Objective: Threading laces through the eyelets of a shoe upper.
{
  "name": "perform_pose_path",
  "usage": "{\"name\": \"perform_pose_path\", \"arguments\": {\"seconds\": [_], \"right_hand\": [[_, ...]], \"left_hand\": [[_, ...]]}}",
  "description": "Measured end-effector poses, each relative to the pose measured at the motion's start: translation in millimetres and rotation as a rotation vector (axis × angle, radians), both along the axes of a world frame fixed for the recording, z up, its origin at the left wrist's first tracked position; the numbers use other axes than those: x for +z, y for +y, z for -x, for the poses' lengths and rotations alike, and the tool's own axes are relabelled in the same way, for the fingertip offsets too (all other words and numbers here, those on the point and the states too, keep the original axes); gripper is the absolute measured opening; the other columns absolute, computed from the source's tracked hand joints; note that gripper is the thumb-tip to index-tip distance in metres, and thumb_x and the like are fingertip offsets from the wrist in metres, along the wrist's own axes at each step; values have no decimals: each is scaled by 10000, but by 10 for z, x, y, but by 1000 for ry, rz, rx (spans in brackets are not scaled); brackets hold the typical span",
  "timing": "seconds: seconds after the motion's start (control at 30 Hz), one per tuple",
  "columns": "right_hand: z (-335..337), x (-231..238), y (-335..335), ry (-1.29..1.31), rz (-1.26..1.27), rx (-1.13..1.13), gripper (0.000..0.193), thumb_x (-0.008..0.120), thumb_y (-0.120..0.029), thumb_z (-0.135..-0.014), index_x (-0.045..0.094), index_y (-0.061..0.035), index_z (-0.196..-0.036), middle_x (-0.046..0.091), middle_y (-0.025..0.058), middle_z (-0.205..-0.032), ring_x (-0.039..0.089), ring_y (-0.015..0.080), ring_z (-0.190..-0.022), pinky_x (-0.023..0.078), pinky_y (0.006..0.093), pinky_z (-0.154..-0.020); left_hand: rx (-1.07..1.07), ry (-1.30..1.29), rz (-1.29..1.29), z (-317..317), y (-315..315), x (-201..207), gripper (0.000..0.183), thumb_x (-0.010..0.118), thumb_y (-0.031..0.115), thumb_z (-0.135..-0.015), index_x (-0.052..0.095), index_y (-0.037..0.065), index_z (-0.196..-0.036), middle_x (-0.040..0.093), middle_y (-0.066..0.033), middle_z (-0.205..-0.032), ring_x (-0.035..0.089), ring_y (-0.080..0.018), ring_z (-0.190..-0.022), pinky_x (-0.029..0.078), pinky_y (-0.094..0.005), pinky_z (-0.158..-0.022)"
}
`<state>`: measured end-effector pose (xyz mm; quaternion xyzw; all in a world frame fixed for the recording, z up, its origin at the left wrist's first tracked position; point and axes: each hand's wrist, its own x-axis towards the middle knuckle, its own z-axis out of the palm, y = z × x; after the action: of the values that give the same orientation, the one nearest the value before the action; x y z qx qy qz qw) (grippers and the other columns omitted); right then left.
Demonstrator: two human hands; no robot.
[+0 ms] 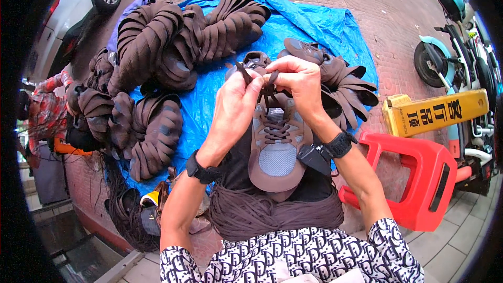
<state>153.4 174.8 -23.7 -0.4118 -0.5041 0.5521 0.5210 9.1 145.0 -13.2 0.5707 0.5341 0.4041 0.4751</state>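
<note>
A brown sneaker (279, 149) with a light blue-grey mesh toe rests toe toward me, above my lap. Its dark shoelace (276, 130) criss-crosses the tongue, and the loose upper part rises to my fingers. My left hand (237, 99) pinches one dark lace end between thumb and fingers. Opposite it, my right hand (297, 83) pinches another stretch of the lace close by, just above the shoe's opening. A thick bundle of dark brown laces (275, 212) lies across my lap beneath the shoe.
Stacked brown shoe uppers (152, 39) cover the left of a blue tarp (319, 18); more uppers (348, 84) fan out at its right. A red plastic stool (419, 178) and a yellow sign box (437, 112) stand right. A person in a plaid shirt (47, 105) sits far left, near a car (73, 10).
</note>
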Motion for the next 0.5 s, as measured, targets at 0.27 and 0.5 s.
{"name": "perform_pose_path", "arguments": {"seconds": [0.27,0.5], "right_hand": [[82,34,-27,-38,-173,73,100,588,16,-661,642,-2,-744,607,25,-647,546,59,-571,439,200,-501],[23,76,33,-469,-456,72,176,562,-36,-616,628,-64,-777,606,125,-665,613,242,-595,478,314,-525]], "left_hand": [[-32,-391,239,116,47,46,146,477,211,-877,502,75,-831,526,-2,-671,485,-71,-528,415,-206,-481],[41,-127,8,-8,28,122,247,448,206,-881,522,-30,-871,574,-96,-619,568,-135,-535,440,-258,-480]]}}
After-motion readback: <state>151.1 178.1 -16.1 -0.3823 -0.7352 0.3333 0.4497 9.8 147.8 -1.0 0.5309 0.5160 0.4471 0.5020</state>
